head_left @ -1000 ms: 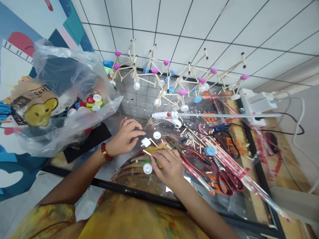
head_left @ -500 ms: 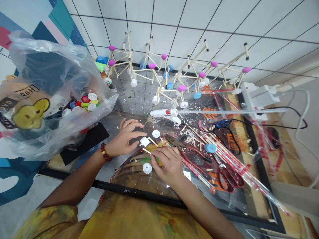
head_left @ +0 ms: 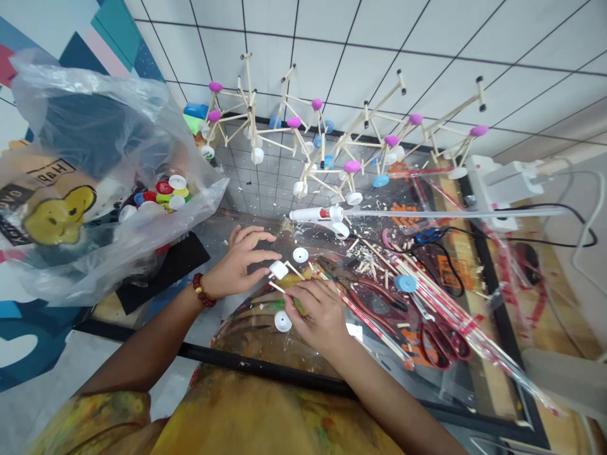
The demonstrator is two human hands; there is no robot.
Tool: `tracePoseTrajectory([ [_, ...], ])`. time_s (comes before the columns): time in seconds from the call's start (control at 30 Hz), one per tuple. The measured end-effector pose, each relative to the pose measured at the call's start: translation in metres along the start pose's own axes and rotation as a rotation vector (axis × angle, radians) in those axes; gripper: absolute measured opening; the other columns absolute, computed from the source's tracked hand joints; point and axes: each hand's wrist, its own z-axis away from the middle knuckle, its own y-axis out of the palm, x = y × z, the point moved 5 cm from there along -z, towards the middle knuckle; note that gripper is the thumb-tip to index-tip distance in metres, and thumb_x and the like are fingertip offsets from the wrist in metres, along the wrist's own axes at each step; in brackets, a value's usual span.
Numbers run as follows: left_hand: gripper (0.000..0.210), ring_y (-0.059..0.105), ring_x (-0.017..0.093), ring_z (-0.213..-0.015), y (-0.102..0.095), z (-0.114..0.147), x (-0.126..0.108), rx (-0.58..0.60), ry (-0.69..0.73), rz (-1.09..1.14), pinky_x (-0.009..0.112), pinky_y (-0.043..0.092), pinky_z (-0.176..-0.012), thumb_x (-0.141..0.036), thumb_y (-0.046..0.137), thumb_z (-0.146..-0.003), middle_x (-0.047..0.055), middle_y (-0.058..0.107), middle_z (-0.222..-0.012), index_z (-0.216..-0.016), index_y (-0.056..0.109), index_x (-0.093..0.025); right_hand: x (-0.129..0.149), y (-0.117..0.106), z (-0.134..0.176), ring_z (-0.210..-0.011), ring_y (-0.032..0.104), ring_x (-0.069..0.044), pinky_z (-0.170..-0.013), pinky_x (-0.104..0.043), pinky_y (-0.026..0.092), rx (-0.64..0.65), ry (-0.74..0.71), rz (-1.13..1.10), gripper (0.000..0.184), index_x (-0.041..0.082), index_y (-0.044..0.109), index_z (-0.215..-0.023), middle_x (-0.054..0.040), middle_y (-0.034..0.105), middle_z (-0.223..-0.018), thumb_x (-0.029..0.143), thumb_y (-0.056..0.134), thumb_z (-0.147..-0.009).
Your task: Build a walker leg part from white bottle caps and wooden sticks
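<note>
My right hand (head_left: 317, 313) pinches a short, thin wooden stick (head_left: 277, 287) between thumb and fingers, its free end pointing left. My left hand (head_left: 241, 262) is open, thumb and index finger apart, beside a small white block-like piece (head_left: 279, 270); whether they touch it I cannot tell. From that piece a bent pale stick (head_left: 296, 270) runs toward my right hand. One white bottle cap (head_left: 300, 254) lies just beyond the piece, and another white cap (head_left: 283, 321) lies nearer me, left of my right hand.
A white glue gun (head_left: 317, 217) with a long clear glue stick lies ahead. Right of my hand are pliers (head_left: 363, 284), scissors (head_left: 439, 341) and bundled sticks (head_left: 446, 309). Stick figures with pink caps (head_left: 352, 166) stand along the wall. A plastic bag (head_left: 109, 240) of caps sits left.
The view has shifted slightly, so most things sit a little further right. Both hands keep nearly the same pose, and the stick stays in my right hand.
</note>
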Motion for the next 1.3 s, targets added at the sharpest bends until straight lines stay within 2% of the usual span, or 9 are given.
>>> tracePoseTrajectory([
  [0.17, 0.019, 0.036, 0.029, -0.136, 0.001, 0.001, 0.001, -0.005, 0.018, -0.025, 0.056, 0.017, -0.116, -0.025, 0.061, -0.086, 0.004, 0.056, -0.134, -0.1, 0.074, -0.029, 0.001, 0.002, 0.001, -0.075, 0.063, -0.018, -0.073, -0.035, 0.042, 0.003, -0.007, 0.007, 0.007, 0.021, 0.065, -0.089, -0.0024, 0.072, -0.083, 0.015, 0.063, -0.086],
  [0.37, 0.039, 0.033, 0.029, -0.137, 0.0, -0.001, 0.0, -0.004, 0.086, 0.001, 0.056, 0.021, -0.116, -0.02, 0.054, -0.089, 0.006, 0.051, -0.14, -0.124, 0.065, -0.031, 0.001, -0.003, 0.002, -0.073, 0.062, -0.018, -0.073, -0.035, 0.04, -0.001, 0.005, 0.005, 0.008, 0.021, 0.064, -0.088, -0.0014, 0.071, -0.08, 0.014, 0.063, -0.086],
  [0.7, 0.032, 0.021, 0.032, -0.145, 0.004, -0.002, -0.006, 0.054, 0.118, 0.0, 0.062, 0.014, -0.117, -0.017, 0.054, -0.087, 0.007, 0.042, -0.147, -0.111, 0.07, -0.03, -0.001, -0.006, 0.001, -0.075, 0.064, -0.019, -0.071, -0.035, 0.04, -0.021, 0.006, 0.025, 0.008, 0.021, 0.064, -0.089, -0.0018, 0.072, -0.083, 0.014, 0.065, -0.085],
  [0.83, 0.027, 0.021, 0.033, -0.145, 0.004, -0.001, -0.004, 0.04, 0.116, 0.006, 0.061, 0.015, -0.117, -0.021, 0.061, -0.084, 0.008, 0.042, -0.148, -0.109, 0.07, -0.027, -0.001, -0.008, 0.001, -0.076, 0.065, -0.019, -0.071, -0.035, 0.039, -0.029, 0.007, 0.031, 0.008, 0.021, 0.064, -0.089, -0.0018, 0.072, -0.083, 0.014, 0.064, -0.085],
  [1.3, 0.028, 0.023, 0.033, -0.144, 0.005, -0.001, -0.005, 0.034, 0.059, 0.017, 0.061, 0.016, -0.117, -0.025, 0.066, -0.08, 0.009, 0.045, -0.146, -0.108, 0.07, -0.026, -0.009, -0.015, 0.002, -0.076, 0.064, -0.018, -0.072, -0.035, 0.037, -0.003, 0.025, 0.033, 0.007, 0.021, 0.065, -0.089, -0.0016, 0.071, -0.081, 0.015, 0.063, -0.086],
])
